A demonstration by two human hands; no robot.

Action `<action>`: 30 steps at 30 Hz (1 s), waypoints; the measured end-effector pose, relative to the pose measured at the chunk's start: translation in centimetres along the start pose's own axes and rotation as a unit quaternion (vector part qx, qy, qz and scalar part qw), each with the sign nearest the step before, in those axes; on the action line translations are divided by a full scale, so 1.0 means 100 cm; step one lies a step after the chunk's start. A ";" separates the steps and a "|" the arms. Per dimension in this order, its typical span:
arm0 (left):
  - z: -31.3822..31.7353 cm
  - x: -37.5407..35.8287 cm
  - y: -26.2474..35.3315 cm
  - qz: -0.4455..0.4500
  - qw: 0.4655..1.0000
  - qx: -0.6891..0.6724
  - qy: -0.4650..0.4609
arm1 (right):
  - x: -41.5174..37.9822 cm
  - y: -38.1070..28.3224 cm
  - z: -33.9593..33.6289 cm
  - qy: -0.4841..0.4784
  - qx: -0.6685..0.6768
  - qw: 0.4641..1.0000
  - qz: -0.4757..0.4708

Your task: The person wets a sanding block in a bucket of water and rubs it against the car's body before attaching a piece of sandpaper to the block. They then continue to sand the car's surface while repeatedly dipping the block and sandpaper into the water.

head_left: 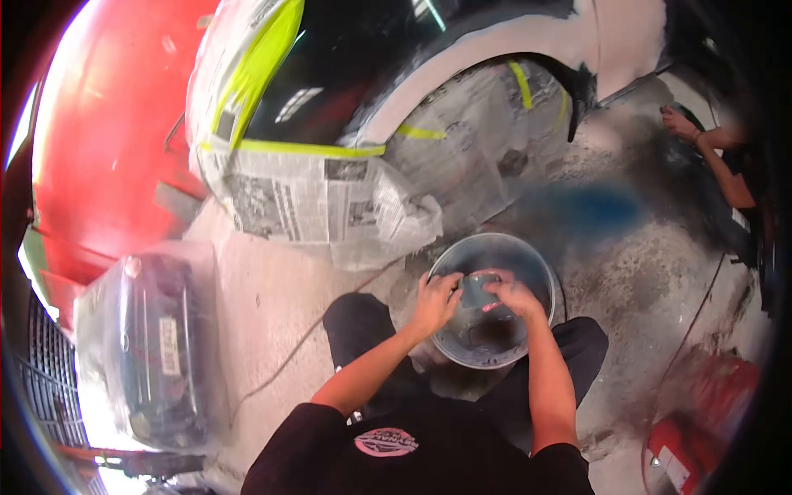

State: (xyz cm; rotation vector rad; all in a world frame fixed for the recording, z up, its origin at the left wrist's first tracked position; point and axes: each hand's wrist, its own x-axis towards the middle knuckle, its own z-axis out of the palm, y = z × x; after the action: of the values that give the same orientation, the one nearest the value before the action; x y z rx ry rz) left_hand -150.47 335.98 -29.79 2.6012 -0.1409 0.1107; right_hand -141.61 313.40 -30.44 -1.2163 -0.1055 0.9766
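Observation:
A round bucket (pixel 540 330) with a pale rim stands on the floor between my knees, with dark liquid inside. Over it, my left hand (pixel 437 302) pinches the left edge of a small grey-green flat piece (pixel 475 292). My right hand (pixel 510 294) grips the same piece from the right, fingers curled around it. The piece is held above the liquid, within the bucket's rim.
Ahead is a dark car panel (pixel 338 74) masked with newspaper (pixel 289 198) and yellow tape. A plastic-wrapped part (pixel 165 346) lies left, beside a red panel (pixel 115 148). Another person's arms (pixel 718 157) show at right. A red object (pixel 685 445) and a cable (pixel 289 359) are on the floor.

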 end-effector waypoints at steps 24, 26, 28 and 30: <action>-0.016 0.005 0.008 0.003 0.999 -0.047 -0.024 | 0.039 0.066 -0.022 0.224 -0.437 0.849 -0.197; -0.015 0.006 -0.002 0.057 0.998 -0.031 -0.013 | 0.028 0.057 -0.010 0.239 -0.543 0.804 -0.036; -0.011 0.008 -0.015 0.111 0.993 0.043 -0.006 | 0.032 0.071 -0.011 0.220 -0.563 0.796 -0.032; -0.008 0.010 -0.017 0.161 0.980 0.114 0.004 | 0.038 0.079 -0.013 0.200 -0.585 0.785 -0.026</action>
State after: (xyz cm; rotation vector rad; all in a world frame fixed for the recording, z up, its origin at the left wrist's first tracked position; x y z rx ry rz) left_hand -149.37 337.78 -29.85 2.7838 -0.5778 0.2657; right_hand -143.09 315.14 -39.00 -2.5295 -0.4533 0.5135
